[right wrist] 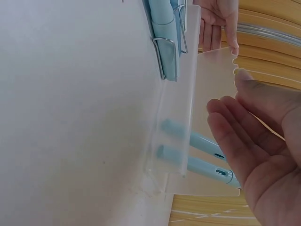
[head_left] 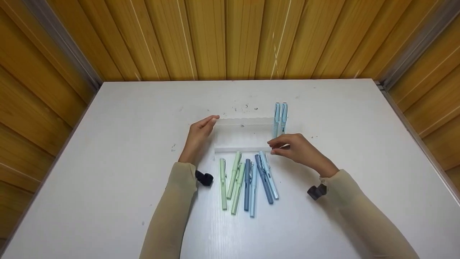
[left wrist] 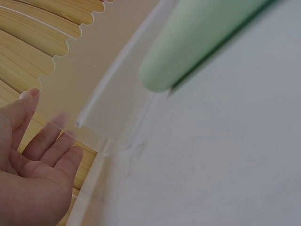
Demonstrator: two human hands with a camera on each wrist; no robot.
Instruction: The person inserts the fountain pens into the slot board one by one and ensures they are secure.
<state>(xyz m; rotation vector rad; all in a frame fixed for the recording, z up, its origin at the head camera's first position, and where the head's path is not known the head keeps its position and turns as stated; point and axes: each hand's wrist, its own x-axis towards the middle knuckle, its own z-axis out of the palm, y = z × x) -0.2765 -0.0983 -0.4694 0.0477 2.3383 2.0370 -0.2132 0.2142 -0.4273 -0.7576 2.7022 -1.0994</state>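
A clear plastic pen stand with a scalloped back edge sits mid-table. My left hand pinches its left back corner between thumb and forefinger; in the left wrist view some fingertips show through the clear panel. Two light-blue pens lean side by side at the stand's right end, seen through its front lip in the right wrist view. By that end is my right hand, thumb and fingers apart, holding nothing. Light green pens, dark blue pens and light blue pens lie in front of the stand.
The white table carries dark specks behind the stand. Yellow wood-look panels wall in the back and both sides. Small black cameras are worn at both wrists, close to the loose pens.
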